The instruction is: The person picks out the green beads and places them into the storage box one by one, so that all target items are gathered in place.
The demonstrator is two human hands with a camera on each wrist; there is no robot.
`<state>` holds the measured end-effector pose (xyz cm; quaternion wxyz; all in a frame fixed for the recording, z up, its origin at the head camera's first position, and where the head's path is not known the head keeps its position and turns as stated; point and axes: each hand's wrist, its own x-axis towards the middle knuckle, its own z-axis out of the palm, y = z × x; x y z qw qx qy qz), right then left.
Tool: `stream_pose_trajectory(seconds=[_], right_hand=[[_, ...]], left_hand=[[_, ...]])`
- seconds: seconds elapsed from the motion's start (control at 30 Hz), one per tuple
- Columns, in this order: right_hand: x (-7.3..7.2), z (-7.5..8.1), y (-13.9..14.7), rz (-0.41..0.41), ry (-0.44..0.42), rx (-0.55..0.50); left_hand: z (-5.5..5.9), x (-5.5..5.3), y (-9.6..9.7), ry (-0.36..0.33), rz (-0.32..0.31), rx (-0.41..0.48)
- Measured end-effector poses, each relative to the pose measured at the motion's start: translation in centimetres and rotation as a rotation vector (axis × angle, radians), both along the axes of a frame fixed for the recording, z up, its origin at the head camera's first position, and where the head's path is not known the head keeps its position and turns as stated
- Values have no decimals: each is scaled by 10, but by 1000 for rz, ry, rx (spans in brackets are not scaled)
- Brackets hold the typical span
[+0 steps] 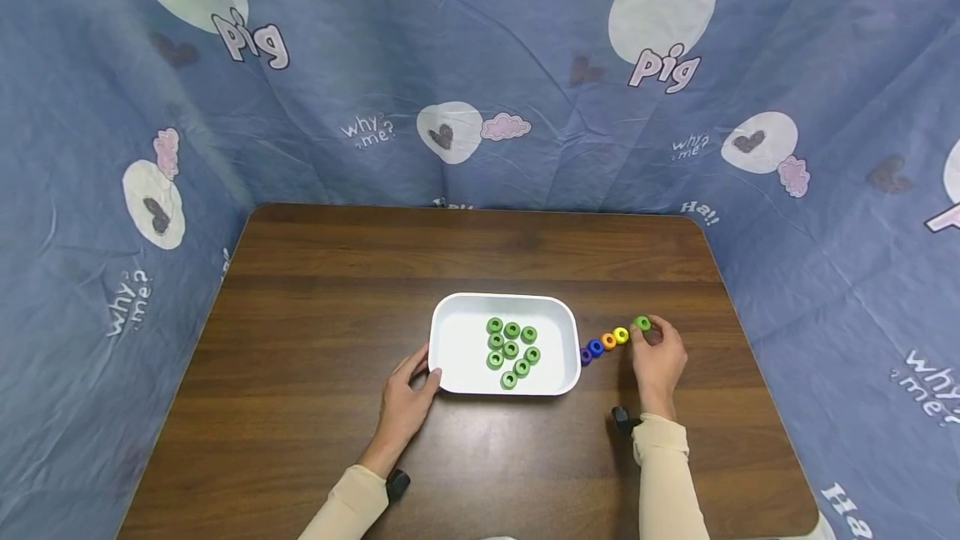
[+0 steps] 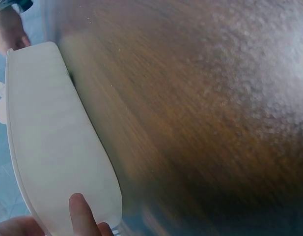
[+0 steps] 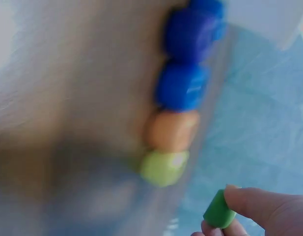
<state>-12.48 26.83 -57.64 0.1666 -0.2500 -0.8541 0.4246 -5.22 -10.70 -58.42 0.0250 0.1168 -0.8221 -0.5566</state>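
Note:
A white tray lies on the table with several green ring-shaped beads inside. My left hand grips its left end near the front corner, and in the left wrist view one finger presses on the outer wall. Between thumb and fingers, my right hand pinches a green bead. That bead is at the far right end of a slanting row, a small gap away from a yellow bead. Further along the row come an orange bead, a blue bead and a dark blue-purple bead beside the tray's right wall.
Brown wood-grain table surrounds the tray on all sides. Blue printed cloth hangs behind the table and along both sides. A dark band with a small device is on each wrist.

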Motion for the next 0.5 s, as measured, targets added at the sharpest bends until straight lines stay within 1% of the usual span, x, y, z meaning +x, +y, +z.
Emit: stream_pose_trajectory(seconds=[0.1, 0.27, 0.37, 0.5], right_hand=[[0, 14, -12, 44, 39, -4], [-1, 38, -42, 160, 134, -4], [-2, 46, -62, 238, 186, 20], [1, 49, -87, 335, 198, 48]], left_hand=[[1, 0, -1, -2, -6, 8], [0, 0, 0, 12, 0, 1], [-1, -1, 0, 26, 2, -3], [-1, 0, 0, 23, 0, -2]])
